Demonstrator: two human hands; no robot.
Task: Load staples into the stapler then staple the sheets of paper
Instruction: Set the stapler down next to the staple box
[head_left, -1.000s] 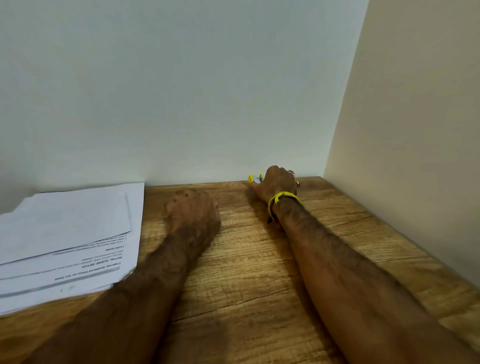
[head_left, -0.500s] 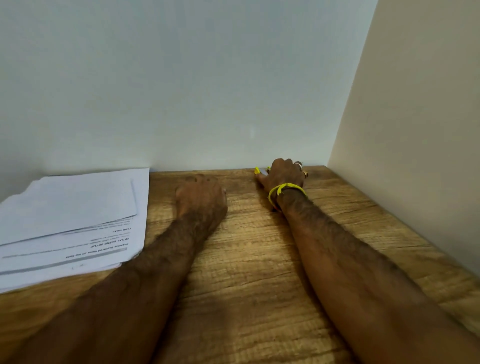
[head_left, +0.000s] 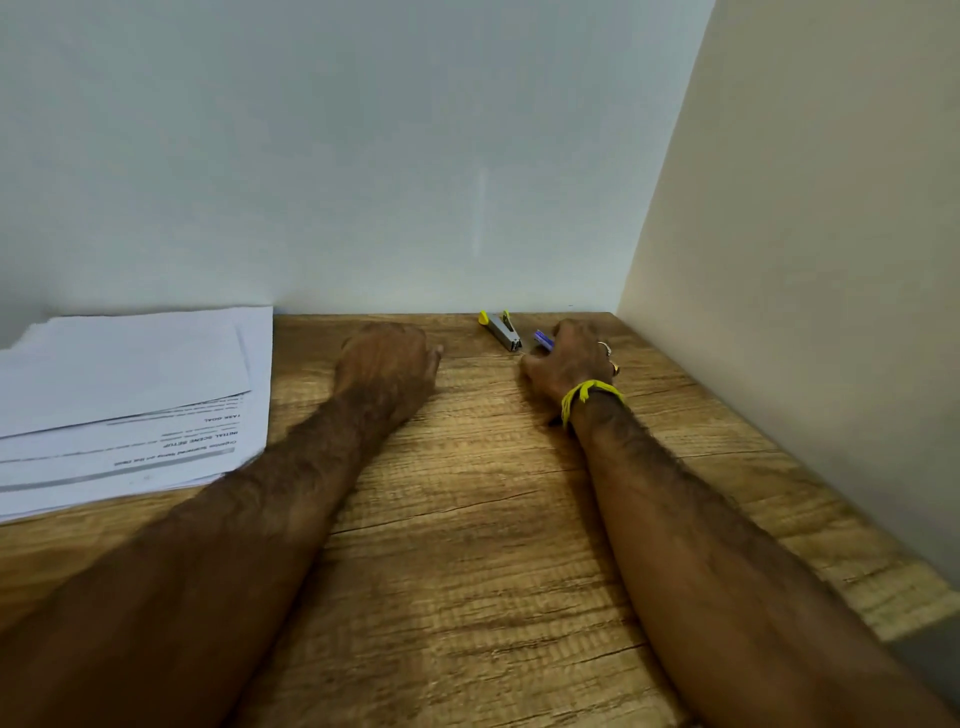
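The wood-grain counter (head_left: 467, 545) carried a loose stack of printed sheets (head_left: 124, 395) at its left, a grey-and-yellow stapler (head_left: 503, 330) by the back wall, and both hands resting.

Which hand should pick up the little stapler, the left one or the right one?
Probably the right hand: it rests right beside the stapler, fingers at a small blue item. The left hand lies fisted on the table, farther away, nearer the sheets of paper.
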